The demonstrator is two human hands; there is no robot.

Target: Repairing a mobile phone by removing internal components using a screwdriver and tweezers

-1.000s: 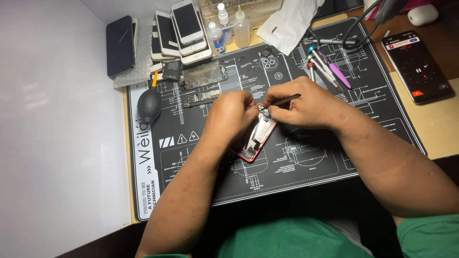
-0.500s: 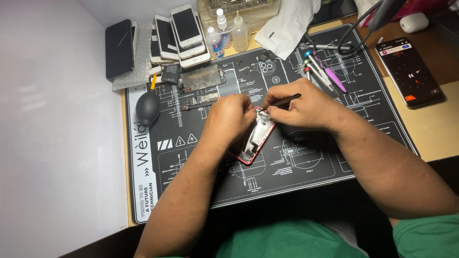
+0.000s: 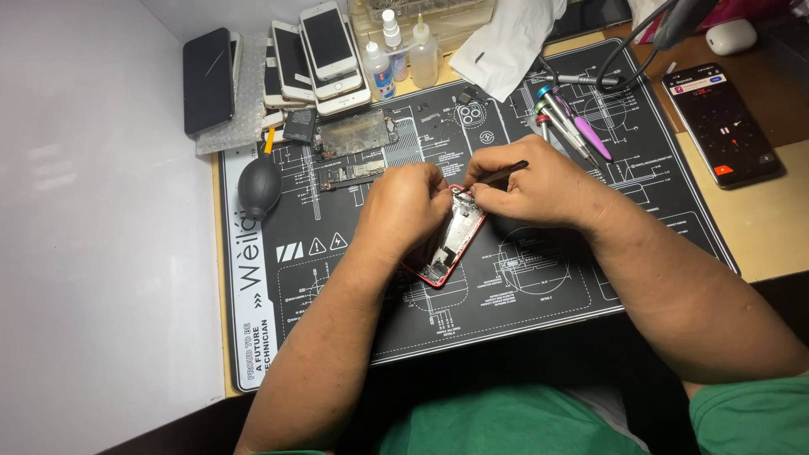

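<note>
Head view, lower centre of the frame: two bare forearms rise from a green shirt and meet over a black repair mat [image 3: 506,320] that covers most of the worktop. The left hand [image 3: 403,209] is curled over the upper left edge of an opened red phone shell [image 3: 447,248], its fingers closed on the frame to pin it flat at a slant. The right hand [image 3: 531,187] pinches a thin dark tool [image 3: 504,173], fingers closed tight around it, with the tip down at the shell's top end, just where the two hands touch. What the tip meets is hidden by the fingers. Judged from this, the work goes best with the shell held still, the tool kept low and the pressure light, so that small parts inside are not bent.

Farther up lie a black rubber air blower [image 3: 259,187] at left, loose circuit parts [image 3: 352,133], a few screwdrivers [image 3: 566,126] at right, and a lit phone [image 3: 720,125] off the mat. Stacked phones [image 3: 324,55] and two small dropper bottles [image 3: 404,46] line the top edge.
</note>
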